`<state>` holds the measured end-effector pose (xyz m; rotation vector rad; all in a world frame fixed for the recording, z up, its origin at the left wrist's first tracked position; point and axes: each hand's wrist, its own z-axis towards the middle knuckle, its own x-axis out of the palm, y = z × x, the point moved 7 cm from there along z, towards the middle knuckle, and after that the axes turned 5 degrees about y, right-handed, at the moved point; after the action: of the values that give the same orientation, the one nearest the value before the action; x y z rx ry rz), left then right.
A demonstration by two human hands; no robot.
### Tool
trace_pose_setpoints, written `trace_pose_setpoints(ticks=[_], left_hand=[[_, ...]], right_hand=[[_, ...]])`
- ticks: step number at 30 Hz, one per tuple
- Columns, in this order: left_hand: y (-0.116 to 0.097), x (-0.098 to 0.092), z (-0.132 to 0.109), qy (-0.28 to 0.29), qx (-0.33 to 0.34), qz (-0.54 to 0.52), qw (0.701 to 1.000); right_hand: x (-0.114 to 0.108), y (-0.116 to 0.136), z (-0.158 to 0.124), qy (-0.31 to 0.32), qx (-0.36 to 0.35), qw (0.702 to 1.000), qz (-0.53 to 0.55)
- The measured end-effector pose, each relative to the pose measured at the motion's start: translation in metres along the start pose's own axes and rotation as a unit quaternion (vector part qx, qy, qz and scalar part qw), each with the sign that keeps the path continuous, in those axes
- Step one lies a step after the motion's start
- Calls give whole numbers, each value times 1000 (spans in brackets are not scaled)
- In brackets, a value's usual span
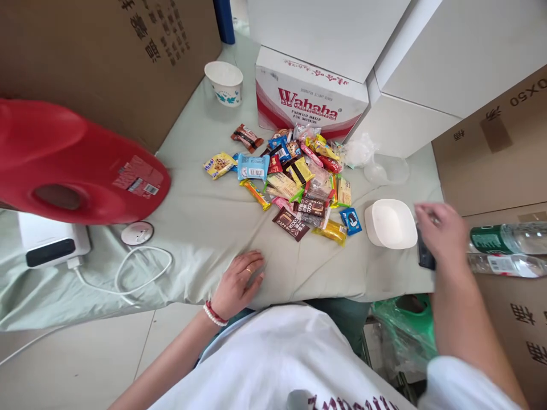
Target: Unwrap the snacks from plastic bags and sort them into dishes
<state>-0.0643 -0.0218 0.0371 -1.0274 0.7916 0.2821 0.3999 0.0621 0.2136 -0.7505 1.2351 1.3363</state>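
Note:
My left hand (240,280) lies flat on the cloth near the front edge, holding nothing. Just right of the white square bowl (391,225) is my right hand (442,230), its fingers bent and blurred. Whether it grips anything I cannot tell. Partly beneath this hand lies a dark flat object (425,253). A heap of small wrapped snacks spreads across the middle, with a blue-wrapped one (253,167), dark brown cocoa packets (290,223), a yellow packet (331,230) and a small blue packet (351,220) nearest the bowl.
A Wahaha carton (310,102) stands behind the heap, with a paper cup (224,85) to its left. Clear plastic (387,169) lies behind the bowl. At left are a red jug (77,165), a white device (53,239) and its cable (123,267); at right, plastic bottles (513,239).

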Motion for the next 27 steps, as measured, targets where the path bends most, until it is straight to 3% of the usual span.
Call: trace_pose_setpoints(ticks=[3, 5, 7, 9, 12, 13, 15, 17, 20, 22, 23, 24, 27], left_hand=[[-1, -2, 0, -10, 3, -4, 1000], [-2, -3, 0, -15, -4, -9, 1000], [-3, -6, -2, -21, -18, -23, 999], [-3, -10, -6, -33, -43, -55, 997], [-2, -16, -12, -68, -114, -136, 982], [-2, -16, -12, -75, -146, -180, 970], [-5, -5, -4, -53, -215, -314, 923], [-16, 22, 14, 19, -278, -489, 827], [-48, 66, 55, 120, -313, -685, 647], [-64, 92, 79, 164, -327, -727, 581], [-70, 105, 87, 182, -338, -729, 567], [-72, 116, 92, 179, -348, -721, 572], [-63, 128, 94, 79, -349, -659, 662]], right_hand=[[66, 73, 99, -12, -58, 997, 53], [97, 106, 144, 33, -88, 995, 30], [115, 117, 170, 91, -83, 992, 7], [111, 112, 174, 98, -58, 993, 38], [79, 91, 133, 45, -27, 971, 235], [70, 84, 108, 39, -9, 945, 325], [69, 76, 47, 79, 40, 866, 493], [83, 77, -19, 126, 101, 803, 574], [119, 92, -105, 188, 162, 750, 612], [144, 104, -144, 222, 178, 725, 628], [154, 107, -157, 229, 185, 717, 632], [161, 108, -166, 230, 192, 717, 630], [171, 96, -173, 222, 192, 756, 585]])
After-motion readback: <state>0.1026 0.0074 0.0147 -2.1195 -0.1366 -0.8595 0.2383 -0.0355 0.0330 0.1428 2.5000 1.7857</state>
